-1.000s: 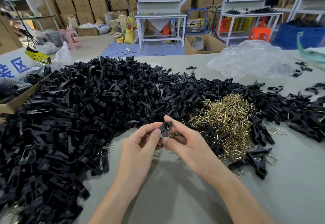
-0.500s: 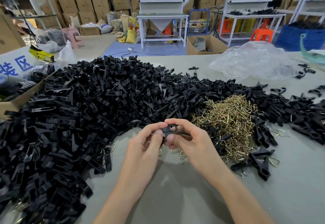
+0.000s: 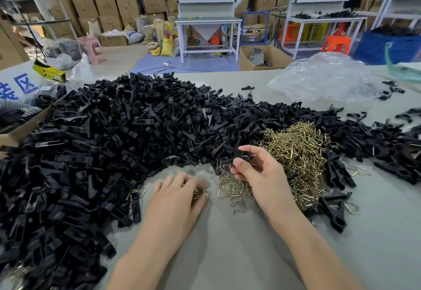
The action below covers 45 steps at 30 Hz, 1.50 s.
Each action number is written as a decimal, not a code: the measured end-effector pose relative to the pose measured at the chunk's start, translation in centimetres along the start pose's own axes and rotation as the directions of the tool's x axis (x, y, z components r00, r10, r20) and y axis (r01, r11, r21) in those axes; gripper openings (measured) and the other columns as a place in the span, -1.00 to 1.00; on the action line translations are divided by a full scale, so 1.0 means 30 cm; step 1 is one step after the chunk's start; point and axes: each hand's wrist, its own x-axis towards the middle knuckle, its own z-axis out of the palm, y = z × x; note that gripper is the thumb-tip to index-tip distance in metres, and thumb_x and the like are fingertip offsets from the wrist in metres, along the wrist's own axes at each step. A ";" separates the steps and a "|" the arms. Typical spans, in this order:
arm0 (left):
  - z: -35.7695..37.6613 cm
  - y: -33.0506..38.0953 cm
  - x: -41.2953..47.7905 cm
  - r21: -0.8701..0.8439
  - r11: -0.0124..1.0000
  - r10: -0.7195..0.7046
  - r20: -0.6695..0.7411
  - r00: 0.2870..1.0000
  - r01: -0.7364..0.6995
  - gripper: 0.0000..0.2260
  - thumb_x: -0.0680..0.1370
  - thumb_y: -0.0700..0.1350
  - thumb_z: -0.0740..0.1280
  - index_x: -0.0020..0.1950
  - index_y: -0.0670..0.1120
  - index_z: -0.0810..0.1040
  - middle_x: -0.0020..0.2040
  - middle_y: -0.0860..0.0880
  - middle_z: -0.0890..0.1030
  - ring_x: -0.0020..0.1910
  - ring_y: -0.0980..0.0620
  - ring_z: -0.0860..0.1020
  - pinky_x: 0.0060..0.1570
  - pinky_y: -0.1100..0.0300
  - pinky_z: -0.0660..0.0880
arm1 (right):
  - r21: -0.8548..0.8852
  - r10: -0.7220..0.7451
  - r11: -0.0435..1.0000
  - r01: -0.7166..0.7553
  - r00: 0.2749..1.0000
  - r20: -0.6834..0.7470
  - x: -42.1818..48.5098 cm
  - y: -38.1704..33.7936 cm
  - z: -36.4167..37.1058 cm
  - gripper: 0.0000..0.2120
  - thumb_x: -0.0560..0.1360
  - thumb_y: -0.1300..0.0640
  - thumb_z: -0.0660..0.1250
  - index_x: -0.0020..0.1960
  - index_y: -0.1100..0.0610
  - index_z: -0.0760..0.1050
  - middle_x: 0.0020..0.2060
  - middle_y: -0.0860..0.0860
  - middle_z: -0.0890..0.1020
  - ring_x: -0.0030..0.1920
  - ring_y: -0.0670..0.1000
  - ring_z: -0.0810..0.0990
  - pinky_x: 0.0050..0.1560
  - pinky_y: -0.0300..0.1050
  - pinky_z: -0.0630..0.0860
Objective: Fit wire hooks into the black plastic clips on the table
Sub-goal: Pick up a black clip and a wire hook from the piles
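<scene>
Searching loose hooks (image 3: 230, 189) | left hand (image 3: 177, 198) lies on them, blurred, hold unclear | right hand (image 3: 259, 173) pinches clip (image 3: 235, 155) at its 12 o'clock | better lift only one, untangled.

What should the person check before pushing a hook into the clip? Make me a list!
1. The right hand grips one black clip: ok.
2. The left hand has pinched a single hook: cannot tell, because its fingers are blurred over the loose wire hooks.
3. Hooks are close enough to grab: ok, the loose ones lie right beside the left hand.
4. The clip's slot is turned towards the left hand: cannot tell, it is too small and dark to see.
5. There are plenty of hooks left: ok, the gold hook pile sits just behind the right hand.
</scene>
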 end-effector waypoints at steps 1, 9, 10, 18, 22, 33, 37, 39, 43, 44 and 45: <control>-0.002 0.001 0.002 -0.008 1.000 0.008 -0.011 1.000 -0.008 -0.81 0.58 0.19 0.28 0.05 0.14 0.58 0.02 0.18 0.57 0.09 0.05 0.50 0.07 0.10 0.30 | 0.001 -0.001 1.000 0.001 1.000 0.004 -0.001 0.001 0.002 -0.79 0.57 0.25 0.40 0.09 -0.03 0.58 -0.16 -0.05 0.72 -0.12 0.00 0.73 -0.12 -0.28 0.59; -0.025 0.035 0.008 -0.508 0.858 -0.181 -0.165 0.969 0.074 -0.92 0.55 0.06 0.38 -0.14 0.18 0.55 -0.04 0.25 0.50 0.00 0.23 0.45 -0.04 0.42 0.33 | 0.072 0.023 0.997 -0.027 0.998 0.063 -0.014 -0.020 0.009 -0.79 0.56 0.29 0.39 0.14 0.07 0.57 -0.12 0.05 0.71 -0.09 0.00 0.73 -0.12 -0.30 0.59; -0.034 0.041 0.011 -0.611 0.785 -0.251 -0.167 0.953 0.099 -0.92 0.55 0.04 0.39 -0.14 0.16 0.57 -0.10 0.21 0.55 -0.10 0.21 0.51 -0.13 0.43 0.37 | 0.092 0.030 0.995 -0.037 0.997 0.077 -0.015 -0.025 0.010 -0.78 0.56 0.30 0.39 0.15 0.08 0.57 -0.12 0.05 0.71 -0.09 0.01 0.73 -0.11 -0.29 0.60; -0.070 0.089 0.034 -0.944 -0.211 -0.391 0.321 0.863 0.255 -0.78 0.44 -0.10 0.42 -0.03 -0.22 0.58 -0.19 -0.07 0.70 -0.11 -0.03 0.71 -0.16 0.23 0.63 | 0.193 0.071 0.975 -0.110 0.978 0.197 -0.026 -0.034 0.024 -0.76 0.49 0.30 0.45 0.11 0.07 0.61 -0.13 0.05 0.71 -0.06 0.04 0.74 -0.06 -0.24 0.61; -0.070 0.102 0.036 -0.911 -0.272 -0.343 0.392 0.853 0.309 -0.85 0.41 -0.05 0.42 -0.09 -0.09 0.63 -0.22 0.00 0.65 -0.25 0.10 0.61 -0.23 0.25 0.59 | 0.110 0.065 0.989 -0.097 0.962 0.264 -0.034 -0.034 0.034 -0.74 0.49 0.27 0.47 0.03 -0.07 0.65 -0.08 0.03 0.73 -0.05 0.02 0.73 0.00 -0.20 0.62; -0.048 0.113 0.031 -0.903 -0.306 -0.353 0.401 0.845 0.301 -0.85 0.41 -0.04 0.42 -0.08 -0.07 0.65 -0.21 0.04 0.65 -0.31 0.15 0.54 -0.20 0.23 0.49 | 0.007 0.072 0.997 -0.078 0.952 0.297 -0.043 -0.044 0.046 -0.69 0.49 0.24 0.49 -0.05 -0.20 0.62 -0.07 -0.04 0.73 -0.08 -0.07 0.69 -0.02 -0.20 0.59; -0.033 0.120 0.034 -0.907 -0.306 -0.380 0.395 0.837 0.289 -0.84 0.38 -0.05 0.43 -0.10 -0.08 0.63 -0.26 0.03 0.63 -0.34 0.13 0.54 -0.28 0.24 0.50 | 0.007 0.054 0.998 -0.058 0.957 0.286 -0.044 -0.039 0.045 -0.72 0.48 0.26 0.50 -0.02 -0.12 0.62 -0.10 -0.06 0.72 -0.11 -0.09 0.67 -0.02 -0.21 0.59; -0.028 0.122 0.032 -0.912 -0.297 -0.362 0.382 0.850 0.283 -0.92 0.37 -0.05 0.44 -0.20 -0.04 0.67 -0.28 0.01 0.64 -0.35 0.13 0.56 -0.33 0.27 0.53 | -0.007 0.038 0.999 -0.038 0.959 0.281 -0.043 -0.035 0.045 -0.73 0.48 0.28 0.50 0.01 -0.08 0.62 -0.12 -0.07 0.71 -0.12 -0.10 0.67 -0.03 -0.20 0.59; -0.032 0.113 0.034 -0.904 -0.289 -0.290 0.396 0.871 0.314 -0.93 0.33 -0.01 0.44 -0.29 0.03 0.71 -0.28 -0.01 0.66 -0.37 0.11 0.59 -0.37 0.25 0.55 | -0.023 0.019 1.000 -0.013 0.957 0.289 -0.040 -0.040 0.038 -0.73 0.48 0.27 0.50 0.01 -0.09 0.62 -0.08 -0.04 0.73 -0.08 -0.10 0.67 0.00 -0.22 0.56; -0.033 0.106 0.036 -0.891 -0.298 -0.244 0.418 0.875 0.343 -0.92 0.31 -0.01 0.45 -0.28 0.03 0.71 -0.28 -0.02 0.64 -0.36 0.10 0.59 -0.38 0.23 0.55 | -0.027 0.019 1.000 -0.012 0.954 0.300 -0.038 -0.043 0.036 -0.73 0.49 0.26 0.49 0.00 -0.11 0.63 -0.08 -0.04 0.73 -0.06 -0.10 0.67 0.01 -0.23 0.56; -0.038 0.097 0.038 -0.874 -0.306 -0.181 0.443 0.878 0.378 -0.93 0.30 -0.03 0.49 -0.26 0.01 0.71 -0.28 -0.02 0.62 -0.35 0.08 0.59 -0.37 0.21 0.56 | -0.025 0.018 1.000 -0.011 0.949 0.314 -0.038 -0.048 0.033 -0.73 0.49 0.25 0.49 0.00 -0.12 0.65 -0.10 -0.04 0.73 -0.06 -0.10 0.67 0.02 -0.24 0.56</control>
